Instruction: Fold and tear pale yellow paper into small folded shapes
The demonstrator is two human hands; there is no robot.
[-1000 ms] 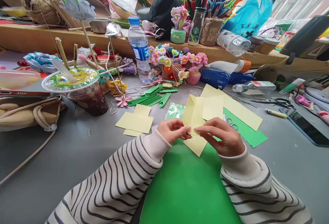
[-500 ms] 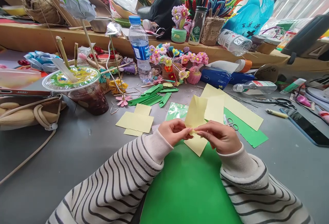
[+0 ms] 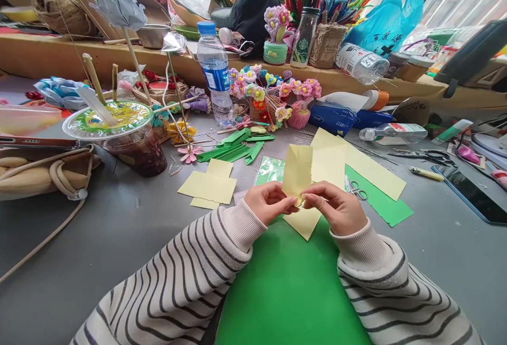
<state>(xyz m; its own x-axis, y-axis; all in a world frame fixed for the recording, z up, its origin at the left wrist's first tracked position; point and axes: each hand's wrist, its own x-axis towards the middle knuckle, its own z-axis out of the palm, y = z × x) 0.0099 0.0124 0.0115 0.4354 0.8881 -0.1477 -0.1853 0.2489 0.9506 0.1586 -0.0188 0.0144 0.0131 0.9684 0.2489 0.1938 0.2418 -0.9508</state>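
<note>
Between my hands stands a piece of pale yellow paper (image 3: 298, 168), upright, its lower edge creased at my fingertips. My left hand (image 3: 270, 202) pinches its lower left side with thumb and finger. From the other side, my right hand (image 3: 336, 206) pinches the lower right corner. Beneath them another yellow paper piece (image 3: 304, 224) lies on a large green sheet (image 3: 293, 287). Several torn yellow pieces (image 3: 208, 187) lie left of my hands. Beyond my right hand are a yellow sheet (image 3: 328, 157), a green strip (image 3: 390, 207) and small scissors (image 3: 358, 190).
Folded green paper strips (image 3: 229, 147) lie ahead. A lidded drink cup (image 3: 137, 149) stands at left, near a water bottle (image 3: 216, 83). Fuzzy craft flowers (image 3: 273, 91) sit at the back. On the right are a phone (image 3: 471, 192), black-handled scissors (image 3: 435, 157) and a lying bottle (image 3: 396, 133).
The upright yellow paper has turned to face me more squarely and shifted slightly left. My right hand's fingers have moved a little and regripped closer to its corner. My left hand stays nearly still.
</note>
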